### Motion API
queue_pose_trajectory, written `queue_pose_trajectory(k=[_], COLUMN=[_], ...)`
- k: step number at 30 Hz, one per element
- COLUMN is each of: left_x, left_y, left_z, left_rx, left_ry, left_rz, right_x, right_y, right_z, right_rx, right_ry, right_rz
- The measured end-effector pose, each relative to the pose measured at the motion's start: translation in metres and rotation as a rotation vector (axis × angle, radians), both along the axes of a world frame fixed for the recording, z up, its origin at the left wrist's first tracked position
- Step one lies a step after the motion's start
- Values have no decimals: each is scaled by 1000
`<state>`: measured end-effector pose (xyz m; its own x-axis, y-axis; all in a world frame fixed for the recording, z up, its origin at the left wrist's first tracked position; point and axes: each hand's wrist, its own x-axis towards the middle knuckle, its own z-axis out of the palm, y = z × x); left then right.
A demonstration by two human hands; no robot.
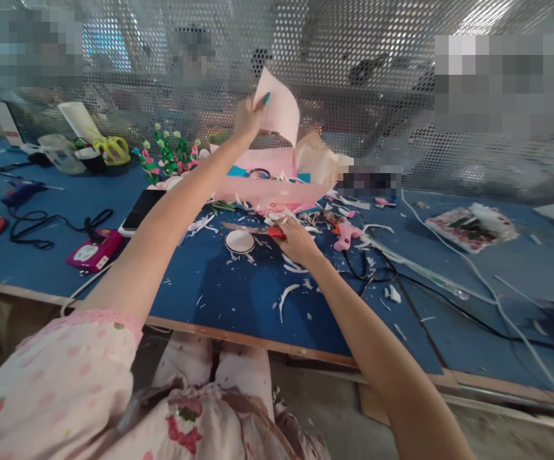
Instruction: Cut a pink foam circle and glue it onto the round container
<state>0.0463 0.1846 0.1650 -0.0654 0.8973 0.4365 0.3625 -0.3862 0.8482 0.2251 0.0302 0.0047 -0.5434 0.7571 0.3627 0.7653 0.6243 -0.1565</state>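
Note:
Up above the table's far side, my left hand (250, 118) is closed on the edge of a pale pink sheet (280, 108), which curls upward to the right. Low over the table, my right hand (296, 239) is closed around red-handled scissors (277, 233), their blades pointing left. A white disc with a dark rim (239, 241) lies just below the blades. Behind my right hand are more pink sheets (277, 190) and a heap of scraps. To its right lies a pink glue gun (346, 235) with a black cord.
White offcuts (289, 297) litter the blue table (257, 300). A phone (142, 211), a magenta power socket (95, 250) and green craft flowers (171, 153) are at left, with yellow tape (112, 151) farther back. Cables (478, 275) cross the right side near a plastic bag (471, 227). Perforated metal (305, 57) rises behind.

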Motion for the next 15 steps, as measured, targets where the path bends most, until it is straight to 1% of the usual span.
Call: queue_pose_trajectory(k=[1, 2, 3, 5, 8, 10, 12, 14, 15], left_x=[-4, -9, -16, -31, -53, -65, -72, -77, -78], left_y=[-8, -16, -24, -38, -57, -71, -88, -103, -109], left_z=[-10, -21, -33, -54, -82, -97, -110, -121, -127], left_rx=[8, -7, -36, -98, -146, -186, -191, -178, -160], left_ry=[-24, -88, -145, -193, -182, -159, -117, 28, 159], left_rz=[-17, -62, -78, -43, -39, -64, -70, -91, -100], right_x=[1, 3, 4, 7, 10, 11, 10, 8, 7], right_y=[2, 4, 6, 8, 8, 4, -1, -6, -8], right_z=[-1, -1, -2, -2, 0, 2, 4, 4, 5], right_rx=[-6, -10, -11, -7, 7, 18, 51, 100, 122], right_ry=[6, 8, 8, 10, 16, 21, 23, 17, 9], right_rz=[-38, -81, -120, -173, -199, -199, -173, -116, -77])
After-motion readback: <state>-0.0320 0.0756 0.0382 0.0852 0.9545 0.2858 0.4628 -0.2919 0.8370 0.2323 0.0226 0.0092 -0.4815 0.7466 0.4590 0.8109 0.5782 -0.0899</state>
